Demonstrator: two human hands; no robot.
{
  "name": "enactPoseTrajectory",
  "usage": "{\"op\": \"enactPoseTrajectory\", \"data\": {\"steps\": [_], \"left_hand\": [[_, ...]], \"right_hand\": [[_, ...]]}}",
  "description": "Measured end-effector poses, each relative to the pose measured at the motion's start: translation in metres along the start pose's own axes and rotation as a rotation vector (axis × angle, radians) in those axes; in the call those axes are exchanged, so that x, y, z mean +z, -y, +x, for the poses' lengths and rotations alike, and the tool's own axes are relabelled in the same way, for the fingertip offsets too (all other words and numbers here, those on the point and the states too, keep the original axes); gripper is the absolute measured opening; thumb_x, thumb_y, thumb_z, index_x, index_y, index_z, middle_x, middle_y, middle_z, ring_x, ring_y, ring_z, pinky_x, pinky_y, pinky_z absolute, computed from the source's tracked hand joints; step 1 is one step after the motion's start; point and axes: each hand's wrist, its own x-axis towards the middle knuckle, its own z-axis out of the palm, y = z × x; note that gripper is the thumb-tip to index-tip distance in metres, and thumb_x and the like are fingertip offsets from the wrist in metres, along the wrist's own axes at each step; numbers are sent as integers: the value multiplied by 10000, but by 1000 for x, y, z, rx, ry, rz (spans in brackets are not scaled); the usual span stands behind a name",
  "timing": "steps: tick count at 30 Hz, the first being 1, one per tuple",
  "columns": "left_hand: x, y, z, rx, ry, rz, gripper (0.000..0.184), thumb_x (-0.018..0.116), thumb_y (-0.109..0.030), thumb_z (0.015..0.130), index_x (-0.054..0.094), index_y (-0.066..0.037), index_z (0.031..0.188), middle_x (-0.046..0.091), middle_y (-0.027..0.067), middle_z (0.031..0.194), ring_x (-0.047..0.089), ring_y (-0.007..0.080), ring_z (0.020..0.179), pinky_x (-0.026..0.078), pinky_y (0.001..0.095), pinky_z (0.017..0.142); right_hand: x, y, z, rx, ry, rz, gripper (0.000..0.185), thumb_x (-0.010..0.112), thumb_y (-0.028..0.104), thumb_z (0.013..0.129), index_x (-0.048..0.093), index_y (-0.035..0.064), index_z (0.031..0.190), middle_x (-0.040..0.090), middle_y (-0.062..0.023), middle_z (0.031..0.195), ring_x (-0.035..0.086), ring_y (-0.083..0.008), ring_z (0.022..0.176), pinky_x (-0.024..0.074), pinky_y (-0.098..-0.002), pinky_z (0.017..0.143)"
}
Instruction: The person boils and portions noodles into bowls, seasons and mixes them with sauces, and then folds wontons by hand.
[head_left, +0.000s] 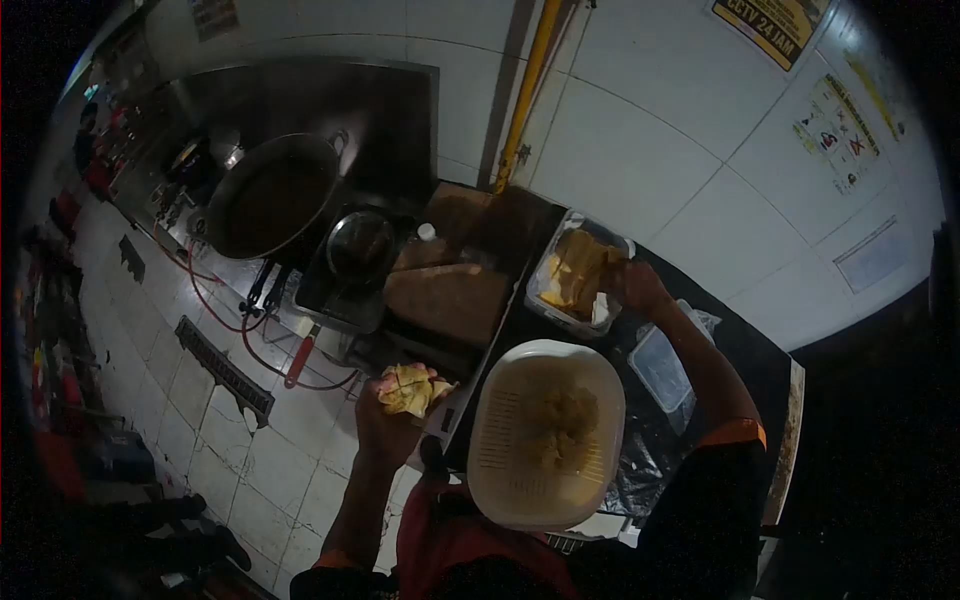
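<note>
My left hand [385,432] is closed around a crumpled yellow and pink bundle [408,390] that looks like cloth, held beside the counter. My right hand [640,288] is at the right side of a clear plastic container [572,322], its fingers bent down at the rim. Inside the container lie brown and yellow flat pieces [580,262]. What the right fingers grip there is too dark to make out. Between my arms, close to my body, stands a pale plastic basket [490,455] with slotted sides, holding a clump of light brown food [565,420].
A large wok [275,200] sits on the stove at the left. Near it are a dark tray [350,310] with a round pan [360,245], and brown boards [445,300]. A lidded clear box [660,365] and black plastic [650,460] lie right of the basket. A yellow pipe [525,95] runs up the wall.
</note>
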Motion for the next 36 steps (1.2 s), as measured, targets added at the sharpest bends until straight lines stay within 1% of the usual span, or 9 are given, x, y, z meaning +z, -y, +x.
{"op": "enactPoseTrajectory", "data": {"steps": [5,6,9,14,18,24,26,29,36], "left_hand": [[23,-5,0,-43,-70,-23,406,414,-323,839,508,13,1046,518,134,1046,519,273,1026,458,404,892],[24,-5,1,0,-12,148,428,407,-329,834,505,16,1068,522,140,1066,521,274,1032,459,401,891],[32,4,6,82,113,329,499,410,-351,819,486,27,1136,519,160,1137,521,275,1050,462,394,888],[71,45,50,-309,491,-72,735,478,-366,776,290,42,1357,351,224,1377,458,284,1166,350,399,1014],[117,80,55,-345,597,-296,575,449,-299,830,384,-28,1333,450,130,1291,546,247,1014,401,386,945],[127,87,38,-198,560,-88,504,402,-198,859,384,-46,1339,476,57,1241,524,176,989,425,354,892],[128,91,33,-197,552,-27,513,402,-171,859,359,-74,1360,458,44,1250,487,141,1013,423,340,892],[127,96,29,-196,481,131,521,398,-171,863,338,-78,1372,433,43,1283,480,145,1038,422,340,895],[125,104,14,-220,573,-112,517,397,-173,858,353,-82,1364,379,48,1363,471,164,1104,372,363,965]], "right_hand": [[-12,-5,-6,-52,-236,161,287,516,275,840,631,17,889,633,-169,779,616,-312,677,504,-403,658],[-39,10,-11,58,-255,484,220,527,186,863,630,-1,916,650,-114,845,624,-197,739,500,-327,690],[-56,6,-7,33,-366,831,158,536,64,853,612,-22,960,654,-114,852,621,-196,773,496,-328,695],[-129,65,-32,82,-376,1053,151,542,108,905,625,-1,969,633,-42,891,566,-110,815,466,-263,749],[-150,129,-68,270,-434,1174,162,654,95,828,609,-15,939,620,-49,837,560,-106,762,461,-248,701],[-114,141,-112,276,-537,1167,96,635,-17,804,614,-17,898,604,-52,820,547,-116,762,463,-270,677],[-115,148,-117,120,-749,477,85,622,-60,783,611,-23,859,590,-67,838,548,-179,769,451,-313,680],[-112,150,-125,82,-834,185,73,625,-71,757,612,-16,803,563,-113,843,535,-255,771,429,-355,676],[-130,154,-131,-79,-783,76,190,571,-97,775,553,10,931,561,-96,892,507,-258,819,398,-407,723]]}}
